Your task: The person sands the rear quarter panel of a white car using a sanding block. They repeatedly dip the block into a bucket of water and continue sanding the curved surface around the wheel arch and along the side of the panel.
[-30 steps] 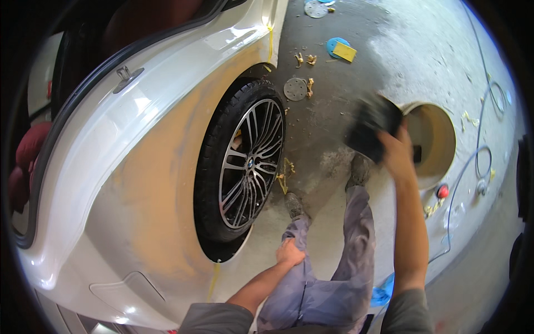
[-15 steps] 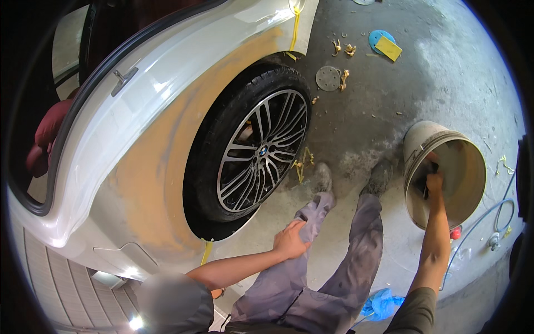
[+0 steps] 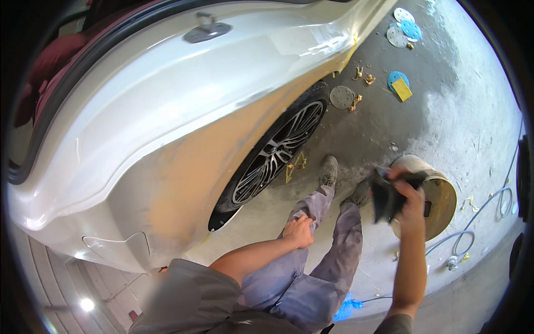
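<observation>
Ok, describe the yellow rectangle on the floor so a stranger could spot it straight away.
On the white car, find the alloy wheel, then look right of its upper end, past the grey perforated sanding disc. There a yellow rectangular pad partly covers a blue sanding disc. Its straight edges and yellow colour set it apart from the round discs nearby.
</observation>
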Demonstrator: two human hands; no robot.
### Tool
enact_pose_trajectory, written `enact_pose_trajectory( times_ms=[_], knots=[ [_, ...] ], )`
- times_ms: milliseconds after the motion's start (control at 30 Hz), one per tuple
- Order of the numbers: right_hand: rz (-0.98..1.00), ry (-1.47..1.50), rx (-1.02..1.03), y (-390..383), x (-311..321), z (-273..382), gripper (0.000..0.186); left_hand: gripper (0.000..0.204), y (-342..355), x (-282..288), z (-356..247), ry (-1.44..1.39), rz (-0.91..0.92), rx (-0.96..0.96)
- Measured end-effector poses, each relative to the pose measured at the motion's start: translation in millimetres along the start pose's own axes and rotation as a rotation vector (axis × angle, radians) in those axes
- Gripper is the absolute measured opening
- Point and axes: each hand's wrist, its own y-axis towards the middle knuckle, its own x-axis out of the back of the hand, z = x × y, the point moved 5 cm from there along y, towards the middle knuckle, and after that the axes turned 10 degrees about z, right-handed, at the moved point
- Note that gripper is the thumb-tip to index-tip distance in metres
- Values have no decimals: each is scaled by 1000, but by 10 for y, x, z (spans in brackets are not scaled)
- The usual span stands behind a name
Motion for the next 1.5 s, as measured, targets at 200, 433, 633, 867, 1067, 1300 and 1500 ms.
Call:
enact_pose_trajectory(
  times_ms=[200,433,633,867,1067,1300,1500],
  knots=[
    [269,-17,-74,592,-1907,-74,46,65,385,-106,142,56,136,-18],
    [114,-609,551,838,-2106,296,73,61,88,147,126,-111,1,4],
    [373,-1443,947,1060,-2445,-234,90,54,96,38,-34,-142,-36,15],
    [506,-1680,1148,934,-2974,-556,74,55,155,-251,-89,-246,-265,-119],
    [342,-1635,1148,984,-2889,-395,64,54,173,-201,-138,-194,51,78],
    [572,-1808,1184,900,-3187,-509,63,61,77,-110,-166,-142,-47,4],
    [556,-1794,1182,915,-3097,-488,61,62,59,-104,-108,-135,43,-22]
  ],
)
